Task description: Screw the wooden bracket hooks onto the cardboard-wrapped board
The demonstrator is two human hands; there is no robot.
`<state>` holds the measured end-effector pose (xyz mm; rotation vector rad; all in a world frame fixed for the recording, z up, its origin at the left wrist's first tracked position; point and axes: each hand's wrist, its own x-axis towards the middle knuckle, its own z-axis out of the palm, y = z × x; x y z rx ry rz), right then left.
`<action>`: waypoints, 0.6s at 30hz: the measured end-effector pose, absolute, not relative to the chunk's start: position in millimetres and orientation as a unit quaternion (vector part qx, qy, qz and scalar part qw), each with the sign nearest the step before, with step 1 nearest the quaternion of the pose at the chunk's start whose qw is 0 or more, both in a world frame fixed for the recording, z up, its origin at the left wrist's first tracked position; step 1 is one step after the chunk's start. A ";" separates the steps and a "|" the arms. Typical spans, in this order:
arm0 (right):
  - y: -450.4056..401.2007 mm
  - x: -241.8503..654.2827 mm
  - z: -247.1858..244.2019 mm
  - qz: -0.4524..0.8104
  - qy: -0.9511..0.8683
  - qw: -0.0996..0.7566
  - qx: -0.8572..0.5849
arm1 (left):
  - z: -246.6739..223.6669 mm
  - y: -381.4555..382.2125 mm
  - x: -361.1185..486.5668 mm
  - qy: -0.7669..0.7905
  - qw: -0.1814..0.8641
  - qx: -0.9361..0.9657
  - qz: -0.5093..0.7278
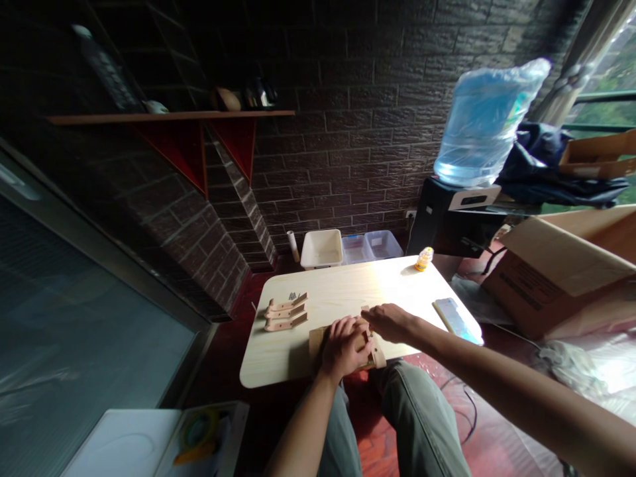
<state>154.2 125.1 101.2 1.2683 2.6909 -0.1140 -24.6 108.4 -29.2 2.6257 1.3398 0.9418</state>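
My left hand (346,348) lies with its fingers spread over a brown wooden block (318,342) at the front edge of the pale table (278,368). A light wooden piece (378,356) sticks out at the block's right end. Just above that end, my right hand (390,319) is closed with the fingers bent down; what it grips is too small and hidden to name. Several curved wooden pieces (287,322) lie on the table's left part, beside a few small dark nails or screws (293,296).
A small yellow-capped bottle (424,259) stands at the back right, and a phone-like flat object (454,320) lies at the right edge. Behind the table are a cream bin (322,249) and clear bins (382,245). A cardboard box (541,285) and water dispenser (444,218) stand right.
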 end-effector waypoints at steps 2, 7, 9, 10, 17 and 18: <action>124.7 154.2 99.0 -0.035 0.900 0.083 0.427 | -30.3 108.6 -25.0 0.431 0.021 0.850 0.302; 123.1 156.4 94.6 -0.023 0.896 0.076 0.436 | -30.2 108.2 -24.7 0.434 0.015 0.849 0.301; 123.4 158.6 94.8 -0.021 0.897 0.069 0.437 | -29.0 108.1 -24.6 0.431 0.016 0.852 0.298; 123.7 159.8 95.1 -0.022 0.899 0.065 0.433 | -28.4 108.1 -24.6 0.430 0.018 0.853 0.295; 127.0 164.2 90.7 -0.028 0.913 0.047 0.403 | -29.3 109.0 -25.8 0.430 0.019 0.854 0.292; 127.6 164.1 89.2 -0.028 0.913 0.046 0.404 | -29.7 109.3 -25.8 0.430 0.017 0.854 0.292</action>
